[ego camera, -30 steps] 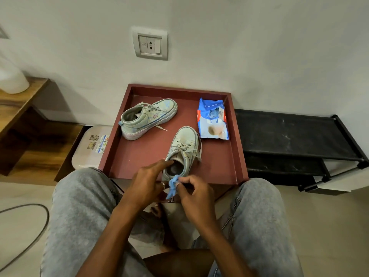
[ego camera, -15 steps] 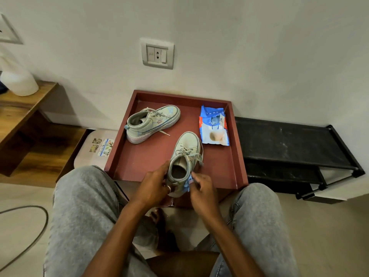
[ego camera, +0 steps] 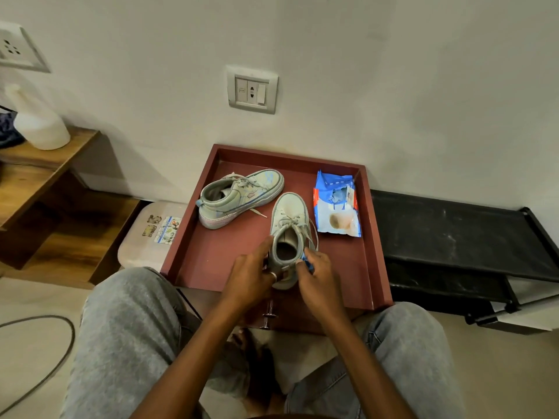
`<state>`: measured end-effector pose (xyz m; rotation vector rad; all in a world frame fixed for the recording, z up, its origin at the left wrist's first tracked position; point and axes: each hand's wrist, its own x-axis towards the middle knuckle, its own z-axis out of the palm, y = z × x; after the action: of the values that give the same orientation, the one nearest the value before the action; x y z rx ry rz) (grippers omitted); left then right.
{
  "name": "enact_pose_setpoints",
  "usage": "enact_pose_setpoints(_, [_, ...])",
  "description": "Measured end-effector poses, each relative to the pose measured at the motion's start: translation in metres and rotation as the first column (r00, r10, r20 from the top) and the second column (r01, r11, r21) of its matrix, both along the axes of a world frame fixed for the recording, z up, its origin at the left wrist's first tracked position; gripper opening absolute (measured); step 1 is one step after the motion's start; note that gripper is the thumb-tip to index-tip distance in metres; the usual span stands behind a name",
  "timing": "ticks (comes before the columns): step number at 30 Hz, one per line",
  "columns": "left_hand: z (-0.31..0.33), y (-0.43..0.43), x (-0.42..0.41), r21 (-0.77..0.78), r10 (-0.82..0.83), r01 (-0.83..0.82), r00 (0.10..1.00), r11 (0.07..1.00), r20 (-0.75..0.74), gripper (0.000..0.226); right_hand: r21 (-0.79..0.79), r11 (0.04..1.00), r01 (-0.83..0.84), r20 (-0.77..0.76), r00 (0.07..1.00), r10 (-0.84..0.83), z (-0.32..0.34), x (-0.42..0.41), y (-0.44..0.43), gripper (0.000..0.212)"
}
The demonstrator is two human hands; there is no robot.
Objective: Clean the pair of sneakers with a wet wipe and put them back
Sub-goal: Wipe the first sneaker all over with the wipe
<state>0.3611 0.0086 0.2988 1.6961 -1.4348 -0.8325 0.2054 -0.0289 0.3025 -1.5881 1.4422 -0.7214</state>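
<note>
Two pale green sneakers lie in a dark red tray [ego camera: 211, 252]. The far sneaker [ego camera: 240, 196] rests on its side at the back left. The near sneaker [ego camera: 289, 225] points away from me, its heel at the tray's front edge. My left hand [ego camera: 251, 275] grips that heel from the left. My right hand [ego camera: 317, 267] pinches a small blue wet wipe [ego camera: 307, 261] against the heel's right side. A blue and white wipe pack [ego camera: 337, 204] lies open at the tray's back right.
A black shoe rack [ego camera: 453, 234] stands to the right of the tray. A wooden shelf [ego camera: 39, 164] with a white spray bottle [ego camera: 36, 122] is at left. A white box [ego camera: 145, 237] sits beside the tray. A cable [ego camera: 45, 373] runs along the floor.
The near sneaker has slid a little further onto the tray. The wipe moved from in front of the heel to its right side. My view shifted downward.
</note>
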Motion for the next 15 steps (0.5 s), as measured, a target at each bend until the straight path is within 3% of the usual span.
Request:
enact_pose_setpoints(6, [-0.002,-0.047,-0.005,-0.016,0.026,-0.027,1.0,1.0,-0.008,0.072,-0.067,0.998,0.003,-0.049,0.999,-0.007,-0.001,0.002,-0.049,0.025])
enact_pose_setpoints(11, [0.003,-0.08,-0.002,-0.012,0.043,-0.043,0.999,0.999,0.014,0.076,-0.139,0.987,-0.077,-0.137,0.989,0.058,-0.006,0.009,-0.087,0.039])
enact_pose_setpoints(15, [0.006,-0.098,0.008,0.026,-0.023,0.021,0.996,0.999,0.085,0.075,-0.199,0.976,-0.086,-0.194,0.98,0.047,-0.005,0.015,-0.106,0.039])
